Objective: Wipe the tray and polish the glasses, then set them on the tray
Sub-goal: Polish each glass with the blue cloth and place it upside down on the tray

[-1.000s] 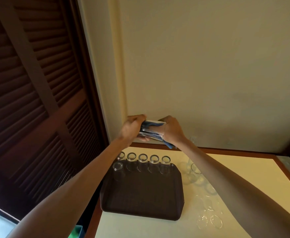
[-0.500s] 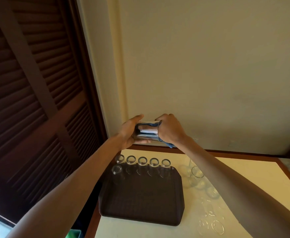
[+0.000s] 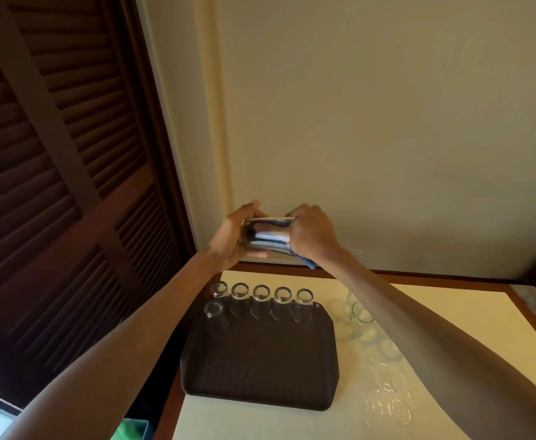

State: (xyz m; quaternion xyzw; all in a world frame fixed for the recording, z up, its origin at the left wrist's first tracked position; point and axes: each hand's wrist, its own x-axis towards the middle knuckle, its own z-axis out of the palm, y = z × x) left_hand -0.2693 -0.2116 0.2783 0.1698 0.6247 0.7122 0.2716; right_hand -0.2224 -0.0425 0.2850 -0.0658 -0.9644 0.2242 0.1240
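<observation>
- Clear glass (image 3: 265,231) lying sideways in mid-air above the table (image 3: 450,315), sandwiched between both hands
- left hand (image 3: 233,241) curled round one end, thumb on top
- right hand (image 3: 312,236) wrapped over the other end, bunching the blue cloth (image 3: 308,263) that shows through the glass
- six done glasses (image 3: 261,292) lined up at the brown tray's (image 3: 260,369) far edge

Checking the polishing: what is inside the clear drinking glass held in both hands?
A folded blue cloth fills the clear drinking glass; its tail hangs below the right hand. The left hand covers the glass's base end.
</observation>
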